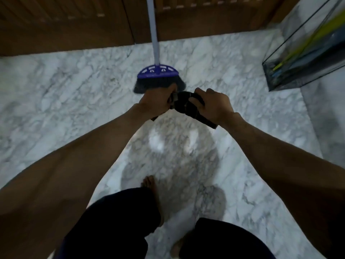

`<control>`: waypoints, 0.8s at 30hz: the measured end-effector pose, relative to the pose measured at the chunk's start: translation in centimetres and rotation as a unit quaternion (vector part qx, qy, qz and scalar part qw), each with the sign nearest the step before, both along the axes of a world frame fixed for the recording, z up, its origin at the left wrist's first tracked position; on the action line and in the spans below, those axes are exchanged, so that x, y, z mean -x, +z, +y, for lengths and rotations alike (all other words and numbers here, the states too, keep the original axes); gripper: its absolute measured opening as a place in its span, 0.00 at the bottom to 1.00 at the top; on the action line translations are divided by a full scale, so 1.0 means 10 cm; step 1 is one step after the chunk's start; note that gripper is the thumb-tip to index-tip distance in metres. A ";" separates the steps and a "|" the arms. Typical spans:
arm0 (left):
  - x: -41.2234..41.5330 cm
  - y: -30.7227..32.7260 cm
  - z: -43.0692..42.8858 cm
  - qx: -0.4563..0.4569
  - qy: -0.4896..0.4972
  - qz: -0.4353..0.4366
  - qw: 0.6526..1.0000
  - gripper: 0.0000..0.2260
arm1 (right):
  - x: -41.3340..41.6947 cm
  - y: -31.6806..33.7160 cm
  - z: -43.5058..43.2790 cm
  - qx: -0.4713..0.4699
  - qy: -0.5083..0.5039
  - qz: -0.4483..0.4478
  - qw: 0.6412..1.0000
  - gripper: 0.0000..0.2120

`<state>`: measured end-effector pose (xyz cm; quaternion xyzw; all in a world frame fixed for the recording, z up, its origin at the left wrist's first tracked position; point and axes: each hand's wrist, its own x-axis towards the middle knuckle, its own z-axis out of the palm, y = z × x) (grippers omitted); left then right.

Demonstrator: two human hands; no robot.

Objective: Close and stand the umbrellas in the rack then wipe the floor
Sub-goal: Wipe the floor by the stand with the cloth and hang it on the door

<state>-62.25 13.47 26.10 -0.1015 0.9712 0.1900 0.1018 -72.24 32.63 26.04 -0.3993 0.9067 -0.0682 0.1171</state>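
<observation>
Marble floor (56, 109), white with grey veins, fills most of your view. Glare patches and your shadow sit mid-floor. Brown wooden doors (65, 25) run along the floor's far edge.

The rack (298, 79) is a dark-framed see-through box standing at the floor's far right corner, against the marble wall. Inside it lean a yellow-green umbrella (306, 43) and a blue umbrella (317, 53), tips down on the rack bottom. Both look closed, but they're blurry.

A broom (158, 71) stands at the middle of the far edge. Its pale handle rests up against the doors, with a blue head and dark bristles on the floor.

The dark umbrella (188, 105) is folded and compact, held up over mid-floor just in front of the broom bristles and well apart from the rack. It's not in the rack yet.

Your left hand (156, 103) has its fingers curled round the umbrella's left end. Your right hand (216, 107) grips the body from above, fingers wrapped over it, and the umbrella's end pokes out under that wrist. Both hands are close together on it. Whether a strap is fastened is too blurred to tell.

One bare foot (149, 186) is on the floor near the bottom edge, below dark trousers (121, 221).
</observation>
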 end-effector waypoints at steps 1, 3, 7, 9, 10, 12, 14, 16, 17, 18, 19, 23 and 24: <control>0.01 0.35 -0.08 -0.007 0.013 0.002 1.000 0.17 | 0.06 0.33 -0.10 -0.002 0.005 -0.008 1.000 0.18; 0.00 1.15 -0.26 -0.006 0.019 0.025 0.999 0.20 | 0.19 1.10 -0.33 -0.013 0.026 -0.019 0.999 0.16; 0.08 2.76 -0.57 0.046 0.004 0.073 0.996 0.16 | 0.38 2.61 -0.81 0.030 0.022 0.010 0.999 0.11; 0.10 3.53 -0.76 0.090 0.003 0.085 0.992 0.09 | 0.45 3.40 -1.07 0.042 0.024 0.037 0.998 0.10; 0.09 3.82 -0.86 0.130 -0.002 0.098 0.987 0.09 | 0.45 3.73 -1.18 0.045 0.027 0.044 0.998 0.11; 0.04 4.50 -1.13 0.209 -0.006 0.123 0.970 0.12 | 0.46 4.48 -1.42 0.058 0.041 0.079 0.994 0.11; -0.01 5.19 -1.37 0.274 -0.012 0.106 0.956 0.20 | 0.42 5.14 -1.66 0.085 0.056 0.122 0.987 0.13; -0.10 5.83 -1.60 0.333 -0.003 0.097 0.938 0.27 | 0.32 5.70 -1.94 0.114 0.069 0.161 0.978 0.17; -0.16 6.08 -1.69 0.358 0.014 0.108 0.927 0.28 | 0.25 5.94 -2.06 0.125 0.075 0.181 0.973 0.18; -0.24 6.36 -1.79 0.375 0.034 0.124 0.918 0.28 | 0.19 6.21 -2.20 0.135 0.083 0.206 0.966 0.19; -0.32 6.58 -1.88 0.382 0.055 0.147 0.911 0.27 | 0.12 6.45 -2.31 0.143 0.088 0.225 0.960 0.19; -0.59 7.28 -2.24 0.403 0.100 0.177 0.892 0.25 | -0.08 7.25 -2.71 0.156 0.114 0.256 0.947 0.19; -0.66 7.41 -2.31 0.403 0.103 0.179 0.892 0.24 | -0.13 7.39 -2.79 0.157 0.122 0.260 0.945 0.18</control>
